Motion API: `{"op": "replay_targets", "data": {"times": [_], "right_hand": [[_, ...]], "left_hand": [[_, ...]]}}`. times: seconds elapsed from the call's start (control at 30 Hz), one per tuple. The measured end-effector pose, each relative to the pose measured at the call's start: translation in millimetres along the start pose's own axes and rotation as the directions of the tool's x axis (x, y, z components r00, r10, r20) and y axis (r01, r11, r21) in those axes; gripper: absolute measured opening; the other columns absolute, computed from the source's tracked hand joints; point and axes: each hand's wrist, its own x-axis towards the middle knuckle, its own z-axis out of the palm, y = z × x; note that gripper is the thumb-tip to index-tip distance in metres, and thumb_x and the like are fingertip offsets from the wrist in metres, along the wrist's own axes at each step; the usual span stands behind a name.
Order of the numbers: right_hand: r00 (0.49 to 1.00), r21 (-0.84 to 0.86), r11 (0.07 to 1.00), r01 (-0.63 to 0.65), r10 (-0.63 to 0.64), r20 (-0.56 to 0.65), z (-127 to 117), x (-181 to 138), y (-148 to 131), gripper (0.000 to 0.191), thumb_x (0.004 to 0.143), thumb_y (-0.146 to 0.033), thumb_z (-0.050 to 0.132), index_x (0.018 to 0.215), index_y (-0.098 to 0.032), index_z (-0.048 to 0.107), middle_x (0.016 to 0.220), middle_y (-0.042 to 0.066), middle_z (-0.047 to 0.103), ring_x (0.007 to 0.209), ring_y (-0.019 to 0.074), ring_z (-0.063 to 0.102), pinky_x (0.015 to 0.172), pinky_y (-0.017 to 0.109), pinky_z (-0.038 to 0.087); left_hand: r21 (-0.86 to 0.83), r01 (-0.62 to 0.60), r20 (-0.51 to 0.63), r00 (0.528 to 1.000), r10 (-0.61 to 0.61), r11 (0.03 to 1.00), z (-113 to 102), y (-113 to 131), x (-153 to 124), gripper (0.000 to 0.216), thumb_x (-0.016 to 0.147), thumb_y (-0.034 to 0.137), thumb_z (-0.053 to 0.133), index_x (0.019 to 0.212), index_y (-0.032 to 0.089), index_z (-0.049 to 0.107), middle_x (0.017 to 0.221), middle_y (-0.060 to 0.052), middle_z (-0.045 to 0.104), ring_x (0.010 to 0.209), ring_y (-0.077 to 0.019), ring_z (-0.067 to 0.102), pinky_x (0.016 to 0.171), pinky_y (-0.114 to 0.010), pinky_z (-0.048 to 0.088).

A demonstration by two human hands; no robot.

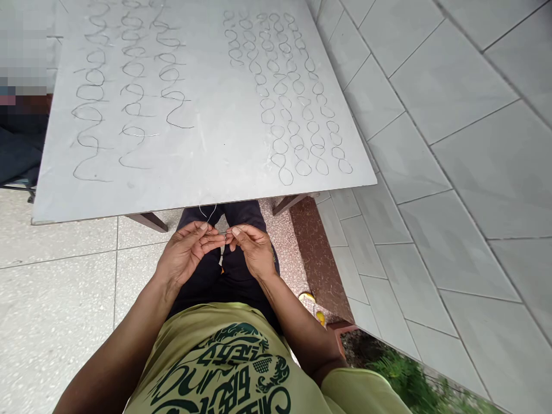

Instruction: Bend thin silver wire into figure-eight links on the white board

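Yellow-green shirt (224, 356) fills the bottom of the head view. Beyond it, over the lap, the left hand (185, 253) and right hand (254, 250) meet fingertip to fingertip, each pinched nearly closed on a thin wire (210, 211). Its short held span runs left to right between them. Its free end arcs up and away toward the near edge of the grey board (207, 155), where rows of bent wire loops (297, 103) lie.
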Motion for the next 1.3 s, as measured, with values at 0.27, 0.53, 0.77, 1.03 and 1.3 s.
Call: {"op": "replay_targets", "data": {"times": [0.27, 0.53, 0.77, 1.03, 1.3], "right_hand": [[0.995, 0.049, 0.999, 0.023, -0.018, -0.102, 6.2, 0.3, 7.6, 0.019, 0.086, -0.041, 0.077, 0.090, -0.023, 0.082, 0.087, 0.004, 0.076, 0.065, 0.0155, 0.061, 0.065, 0.032, 0.052], [0.998, 0.118, 0.992, 0.033, -0.025, -0.066, 6.2, 5.6, 6.7, 0.016, 0.083, -0.035, 0.080, 0.090, -0.022, 0.083, 0.084, 0.004, 0.076, 0.068, 0.0158, 0.064, 0.065, 0.031, 0.052], [0.992, 0.172, 0.985, 0.014, 0.008, -0.126, 8.8, 5.2, 11.0, 0.022, 0.082, -0.043, 0.080, 0.087, -0.022, 0.080, 0.092, 0.006, 0.076, 0.073, 0.0171, 0.066, 0.062, 0.030, 0.053], [0.998, 0.103, 0.995, -0.009, 0.016, -0.059, -1.1, 3.6, 6.5, 0.021, 0.084, -0.042, 0.079, 0.080, -0.022, 0.080, 0.085, 0.005, 0.074, 0.068, 0.0160, 0.061, 0.054, 0.028, 0.046], [0.996, 0.093, 0.993, -0.073, 0.069, 0.049, -6.4, 1.0, 3.9, 0.024, 0.086, -0.043, 0.078, 0.083, -0.019, 0.079, 0.080, 0.006, 0.076, 0.066, 0.0160, 0.067, 0.048, 0.024, 0.045]], "left_hand": [[-0.010, -0.005, -0.032, 0.999, 0.004, 1.000, 3.1, -2.4, -0.1, 0.017, 0.081, 0.023, 0.084, 0.088, 0.015, 0.071, 0.092, -0.007, 0.078, 0.092, -0.0236, 0.078, 0.099, -0.044, 0.059], [-0.028, 0.058, -0.012, 0.998, -0.058, 0.998, 3.3, 0.1, -1.9, 0.017, 0.080, 0.021, 0.085, 0.087, 0.014, 0.073, 0.089, -0.007, 0.079, 0.088, -0.0227, 0.078, 0.089, -0.039, 0.063], [-0.042, 0.007, -0.054, 0.999, -0.009, 0.999, 11.6, -9.0, -4.2, 0.020, 0.079, 0.024, 0.086, 0.088, 0.015, 0.071, 0.092, -0.006, 0.078, 0.090, -0.0211, 0.077, 0.093, -0.038, 0.060], [0.094, -0.042, -0.036, 0.998, 0.046, 0.995, 8.3, -1.6, -3.8, 0.029, 0.085, 0.037, 0.082, 0.104, 0.016, 0.076, 0.108, -0.010, 0.076, 0.076, -0.0145, 0.070, 0.077, -0.031, 0.059], [0.070, -0.122, -0.070, 0.989, 0.127, 0.990, 7.9, 10.1, -0.8, 0.020, 0.085, 0.034, 0.081, 0.091, 0.016, 0.075, 0.101, -0.005, 0.074, 0.061, -0.0081, 0.057, 0.065, -0.027, 0.055]]}}
